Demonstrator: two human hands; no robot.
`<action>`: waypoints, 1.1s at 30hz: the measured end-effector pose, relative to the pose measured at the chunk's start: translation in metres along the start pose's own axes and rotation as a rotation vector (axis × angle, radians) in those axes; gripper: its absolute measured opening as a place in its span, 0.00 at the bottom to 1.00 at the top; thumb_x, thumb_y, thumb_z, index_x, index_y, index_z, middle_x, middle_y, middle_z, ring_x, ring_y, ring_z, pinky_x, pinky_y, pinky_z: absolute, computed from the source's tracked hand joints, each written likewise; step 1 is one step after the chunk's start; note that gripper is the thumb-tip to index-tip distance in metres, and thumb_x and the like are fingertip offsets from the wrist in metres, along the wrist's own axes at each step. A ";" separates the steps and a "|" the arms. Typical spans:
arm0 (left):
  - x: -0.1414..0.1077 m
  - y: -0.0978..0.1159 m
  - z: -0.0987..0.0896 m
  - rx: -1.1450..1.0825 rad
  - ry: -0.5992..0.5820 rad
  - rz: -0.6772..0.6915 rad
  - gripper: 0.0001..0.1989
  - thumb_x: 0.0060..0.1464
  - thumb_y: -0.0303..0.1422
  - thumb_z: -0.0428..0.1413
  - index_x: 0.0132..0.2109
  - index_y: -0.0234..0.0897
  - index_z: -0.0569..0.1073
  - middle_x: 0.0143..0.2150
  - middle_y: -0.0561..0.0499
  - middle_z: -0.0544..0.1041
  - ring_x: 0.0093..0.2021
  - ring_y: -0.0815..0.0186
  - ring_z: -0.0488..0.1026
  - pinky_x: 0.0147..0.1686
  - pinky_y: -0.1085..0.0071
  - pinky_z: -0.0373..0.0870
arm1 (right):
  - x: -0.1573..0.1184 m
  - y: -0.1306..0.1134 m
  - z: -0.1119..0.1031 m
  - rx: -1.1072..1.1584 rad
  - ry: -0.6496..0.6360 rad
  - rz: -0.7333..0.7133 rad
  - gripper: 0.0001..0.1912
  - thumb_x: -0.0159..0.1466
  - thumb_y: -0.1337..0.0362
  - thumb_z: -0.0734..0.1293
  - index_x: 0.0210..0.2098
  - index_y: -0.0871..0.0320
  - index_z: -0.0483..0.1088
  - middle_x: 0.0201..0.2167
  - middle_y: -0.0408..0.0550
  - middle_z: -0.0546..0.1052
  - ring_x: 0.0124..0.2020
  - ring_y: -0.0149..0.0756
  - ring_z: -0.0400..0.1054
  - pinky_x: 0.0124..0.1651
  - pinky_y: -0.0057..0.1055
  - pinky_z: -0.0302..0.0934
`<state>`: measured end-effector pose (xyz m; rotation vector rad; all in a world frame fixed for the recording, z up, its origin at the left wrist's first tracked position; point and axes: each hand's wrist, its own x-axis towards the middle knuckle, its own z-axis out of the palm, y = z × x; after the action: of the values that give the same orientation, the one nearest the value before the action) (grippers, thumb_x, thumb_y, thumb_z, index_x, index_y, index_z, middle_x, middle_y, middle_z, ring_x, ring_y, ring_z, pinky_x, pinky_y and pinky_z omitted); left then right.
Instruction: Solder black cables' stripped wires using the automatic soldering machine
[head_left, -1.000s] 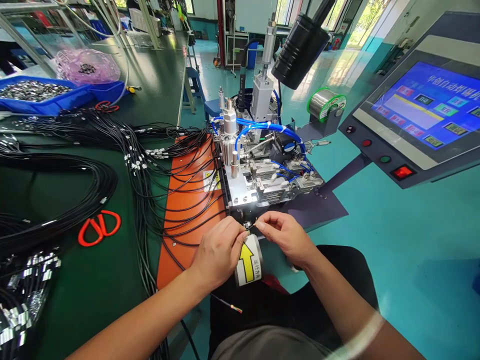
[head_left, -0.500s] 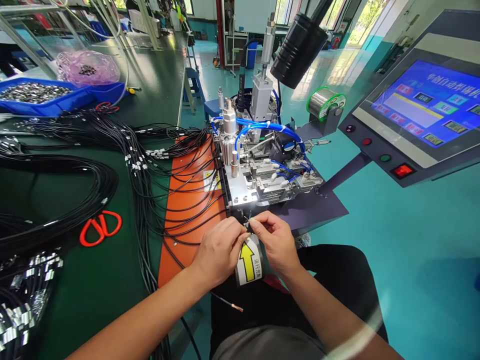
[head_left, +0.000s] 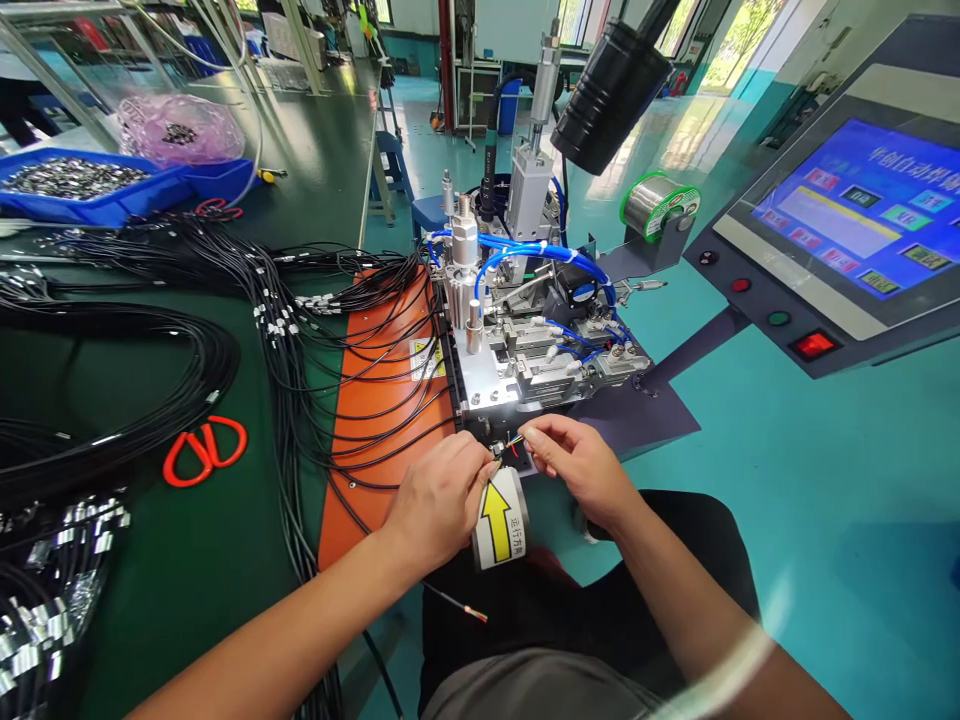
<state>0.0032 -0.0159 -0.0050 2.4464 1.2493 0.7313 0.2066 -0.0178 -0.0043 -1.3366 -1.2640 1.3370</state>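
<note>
My left hand (head_left: 442, 495) is closed, thumb and forefinger pinched at the machine's front edge, on something small that its fingers mostly hide. Thin coloured wires (head_left: 514, 441) fan out just right of its fingertips. The fingers of my right hand (head_left: 574, 460) are pinched on the ends of these wires. Below and between both hands is a round part with a yellow arrow label (head_left: 496, 520). Behind them stands the metal machine (head_left: 525, 350) with blue tubes. A black cable with a stripped end (head_left: 474, 612) hangs below my left wrist.
Black cables (head_left: 285, 400) run over the green table and the orange plate (head_left: 360, 420). Red-handled scissors (head_left: 204, 450) lie at the left. Farther back is a blue tray (head_left: 97, 205) of small metal parts. A solder spool (head_left: 651, 205) and a control screen (head_left: 862, 210) stand at the right.
My right hand has moved right, away from my left fingertips, and coloured wires now show between the hands. My left hand has stayed nearly in place. The whole view has shifted slightly.
</note>
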 end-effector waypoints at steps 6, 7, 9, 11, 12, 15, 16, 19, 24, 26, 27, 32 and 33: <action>0.001 0.000 0.000 0.019 0.008 0.015 0.10 0.64 0.31 0.47 0.33 0.38 0.68 0.31 0.51 0.69 0.32 0.65 0.66 0.30 0.69 0.62 | 0.003 -0.007 0.005 -0.062 -0.016 -0.003 0.16 0.62 0.50 0.67 0.32 0.58 0.73 0.23 0.40 0.68 0.25 0.30 0.58 0.28 0.28 0.53; 0.001 -0.001 0.000 0.021 0.012 0.016 0.10 0.64 0.31 0.47 0.33 0.38 0.68 0.30 0.51 0.69 0.32 0.65 0.66 0.31 0.69 0.63 | 0.003 -0.007 0.006 -0.053 -0.028 -0.006 0.16 0.62 0.50 0.68 0.31 0.58 0.73 0.24 0.40 0.68 0.25 0.29 0.58 0.28 0.28 0.53; 0.001 -0.001 0.001 0.020 0.017 0.012 0.10 0.64 0.31 0.47 0.33 0.38 0.68 0.30 0.51 0.68 0.31 0.66 0.66 0.30 0.70 0.63 | 0.004 -0.006 0.007 -0.028 -0.051 -0.013 0.15 0.60 0.51 0.69 0.30 0.58 0.72 0.24 0.40 0.69 0.24 0.29 0.58 0.28 0.28 0.54; 0.001 0.000 0.001 0.011 0.020 0.004 0.10 0.64 0.31 0.47 0.33 0.38 0.67 0.30 0.51 0.69 0.31 0.66 0.66 0.30 0.70 0.63 | 0.006 -0.004 0.008 -0.014 -0.055 -0.013 0.15 0.60 0.52 0.70 0.30 0.58 0.73 0.24 0.40 0.69 0.24 0.29 0.59 0.29 0.28 0.54; 0.001 0.000 0.001 0.006 0.022 0.000 0.10 0.64 0.31 0.47 0.33 0.38 0.67 0.31 0.51 0.69 0.31 0.66 0.66 0.30 0.70 0.63 | 0.006 -0.003 0.009 -0.011 -0.048 -0.009 0.15 0.60 0.52 0.69 0.30 0.58 0.73 0.24 0.41 0.70 0.24 0.30 0.59 0.29 0.28 0.54; 0.001 0.000 0.001 -0.002 0.026 -0.014 0.09 0.64 0.31 0.47 0.33 0.38 0.67 0.31 0.51 0.70 0.32 0.66 0.66 0.30 0.70 0.63 | 0.007 0.001 0.011 0.011 -0.016 0.005 0.16 0.61 0.51 0.69 0.30 0.59 0.74 0.24 0.42 0.71 0.24 0.30 0.60 0.29 0.29 0.55; 0.001 0.000 0.001 -0.003 0.027 -0.018 0.09 0.64 0.31 0.48 0.33 0.38 0.67 0.31 0.51 0.70 0.32 0.66 0.67 0.31 0.69 0.63 | 0.007 0.002 0.011 0.021 -0.007 0.005 0.16 0.61 0.51 0.68 0.30 0.59 0.74 0.24 0.42 0.71 0.24 0.30 0.60 0.29 0.29 0.55; 0.000 -0.001 0.002 -0.003 0.029 -0.025 0.09 0.64 0.31 0.48 0.34 0.38 0.67 0.32 0.51 0.70 0.32 0.66 0.67 0.32 0.69 0.63 | 0.006 0.004 0.013 0.033 0.018 -0.009 0.16 0.62 0.51 0.68 0.30 0.59 0.74 0.25 0.43 0.72 0.24 0.30 0.60 0.29 0.29 0.56; 0.000 -0.001 0.002 0.000 0.025 -0.025 0.09 0.64 0.32 0.48 0.34 0.38 0.67 0.32 0.51 0.69 0.32 0.66 0.67 0.32 0.69 0.63 | 0.005 0.007 0.015 0.057 0.036 -0.001 0.16 0.62 0.50 0.68 0.31 0.59 0.73 0.24 0.41 0.69 0.24 0.29 0.58 0.28 0.28 0.53; 0.000 0.000 0.002 -0.005 0.023 -0.030 0.09 0.64 0.32 0.48 0.34 0.38 0.67 0.32 0.51 0.69 0.33 0.65 0.67 0.32 0.70 0.63 | 0.004 0.006 0.014 0.085 0.034 0.014 0.16 0.63 0.50 0.67 0.32 0.59 0.73 0.22 0.40 0.67 0.23 0.28 0.56 0.26 0.27 0.51; 0.000 0.000 0.002 -0.008 0.022 -0.033 0.09 0.64 0.32 0.48 0.34 0.38 0.67 0.32 0.51 0.69 0.33 0.65 0.67 0.32 0.70 0.63 | 0.004 0.006 0.014 0.096 0.031 0.015 0.16 0.62 0.51 0.68 0.33 0.59 0.73 0.22 0.39 0.66 0.23 0.28 0.56 0.26 0.27 0.50; 0.000 0.000 0.001 -0.027 0.010 -0.041 0.09 0.64 0.32 0.48 0.33 0.38 0.67 0.32 0.51 0.69 0.33 0.66 0.66 0.31 0.70 0.62 | 0.004 0.003 0.011 0.120 -0.037 0.009 0.11 0.59 0.57 0.72 0.32 0.60 0.74 0.27 0.41 0.71 0.27 0.28 0.59 0.30 0.27 0.53; 0.000 -0.001 0.001 -0.032 0.008 -0.041 0.09 0.64 0.32 0.48 0.33 0.38 0.67 0.32 0.51 0.69 0.33 0.66 0.66 0.31 0.70 0.62 | 0.005 0.003 0.011 0.128 -0.045 0.008 0.11 0.59 0.58 0.72 0.31 0.60 0.74 0.27 0.41 0.71 0.28 0.28 0.60 0.31 0.27 0.54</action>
<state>0.0031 -0.0160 -0.0062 2.3878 1.2769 0.7452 0.1954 -0.0148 -0.0087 -1.2299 -1.1834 1.4366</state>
